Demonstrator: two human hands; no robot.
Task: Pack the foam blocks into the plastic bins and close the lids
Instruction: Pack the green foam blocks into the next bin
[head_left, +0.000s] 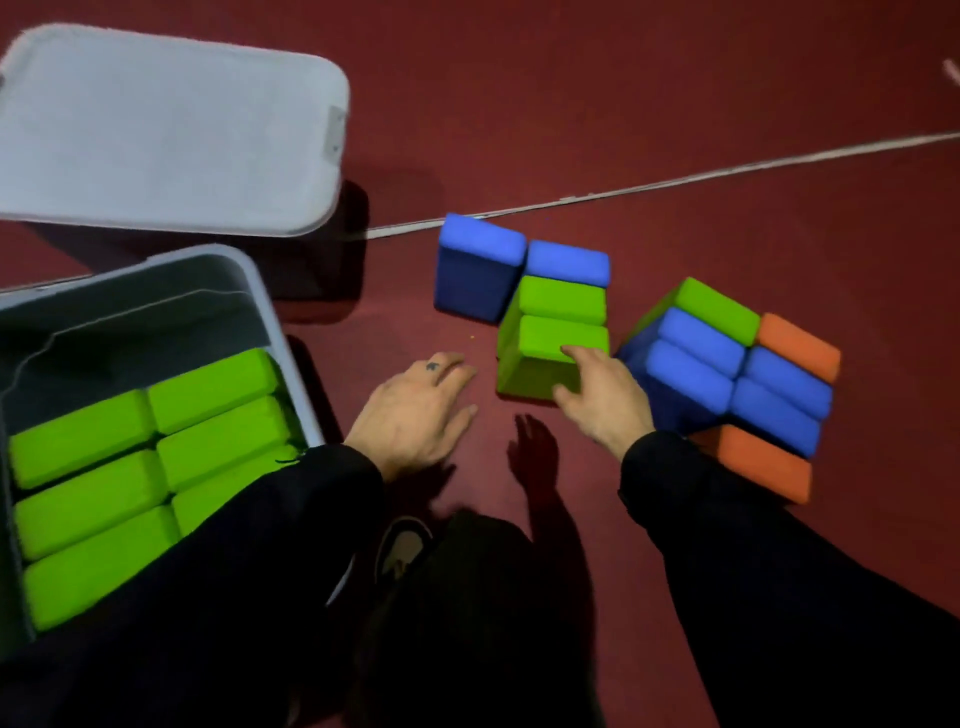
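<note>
Head view: right hand (602, 395) grip grasping green block (540, 364), left hand (415, 415) released, fingers spread.

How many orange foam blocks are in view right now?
2. One orange block sits at the right cluster's far right; the other orange block lies at its near edge. More may be hidden beneath.

No legible text, perhaps from blur.

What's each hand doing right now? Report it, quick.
Left hand: open, fingers spread, holding nothing.
Right hand: fingers curling onto the nearest green block; no full grip seen.
</note>
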